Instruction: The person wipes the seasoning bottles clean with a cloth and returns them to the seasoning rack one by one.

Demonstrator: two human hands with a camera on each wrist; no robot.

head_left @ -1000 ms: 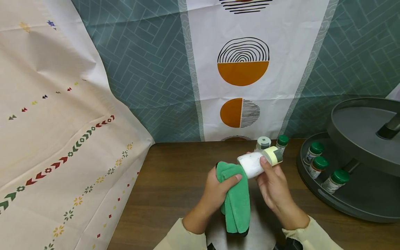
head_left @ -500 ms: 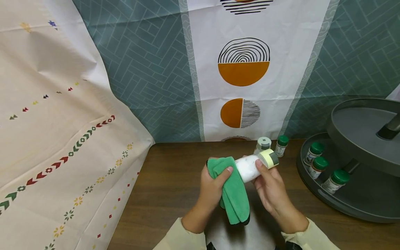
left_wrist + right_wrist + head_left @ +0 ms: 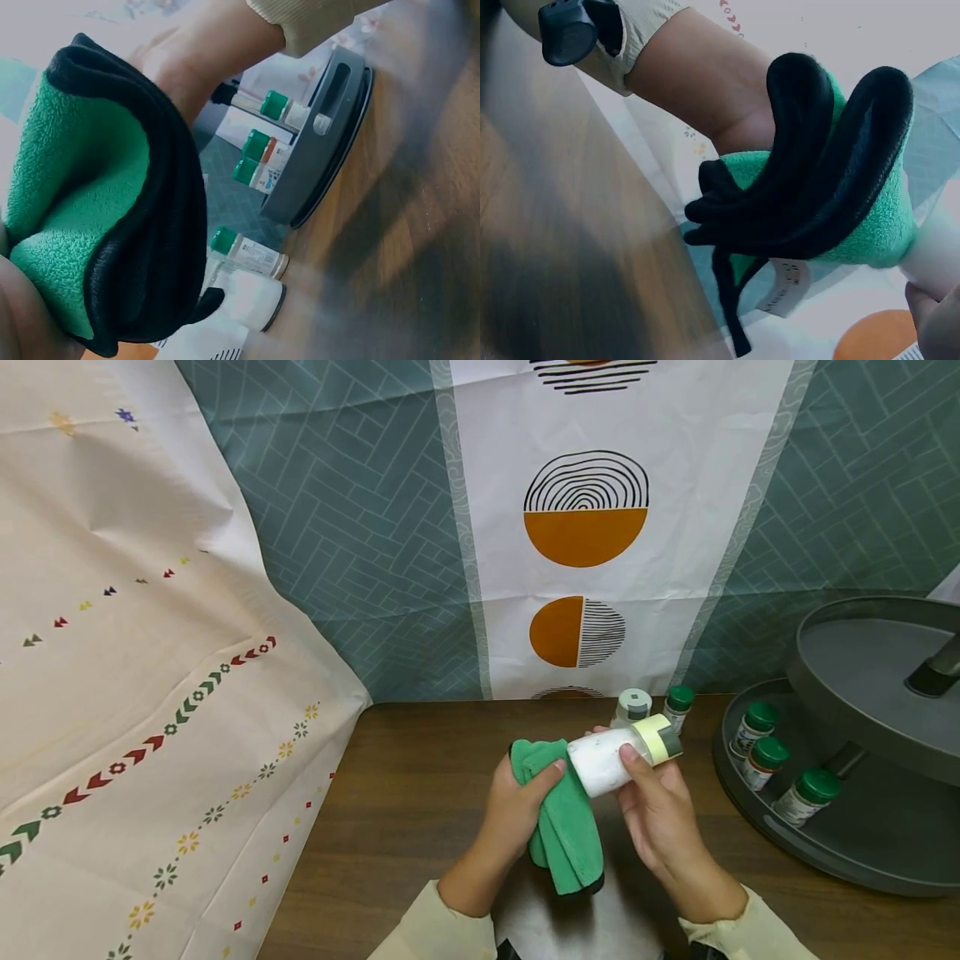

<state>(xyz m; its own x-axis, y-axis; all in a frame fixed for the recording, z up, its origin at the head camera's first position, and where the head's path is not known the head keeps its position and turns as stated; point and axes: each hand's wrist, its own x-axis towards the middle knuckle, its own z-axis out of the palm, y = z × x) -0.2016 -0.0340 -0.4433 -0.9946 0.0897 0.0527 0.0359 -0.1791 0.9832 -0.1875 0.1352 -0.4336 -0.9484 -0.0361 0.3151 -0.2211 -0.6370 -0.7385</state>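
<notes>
Folded in the left hand is a green cloth with dark edging, pinched under the thumb and hanging down. The right hand grips a white container with a pale yellow and grey band, tilted so its white end touches the cloth. In the left wrist view the cloth fills the near left, hiding most of the fingers. The right wrist view shows the cloth's black edges against the white container, with part of the right hand at the lower right corner.
Behind the hands stand a white-topped jar and a green-capped bottle. At the right, a two-tier dark grey round rack holds several green-capped bottles on its lower tier. Patterned cloth hangs at the left.
Both hands and the container shifted slightly left, then back right. The cloth's lower end is higher than a second ago, and the container still meets its upper part.
</notes>
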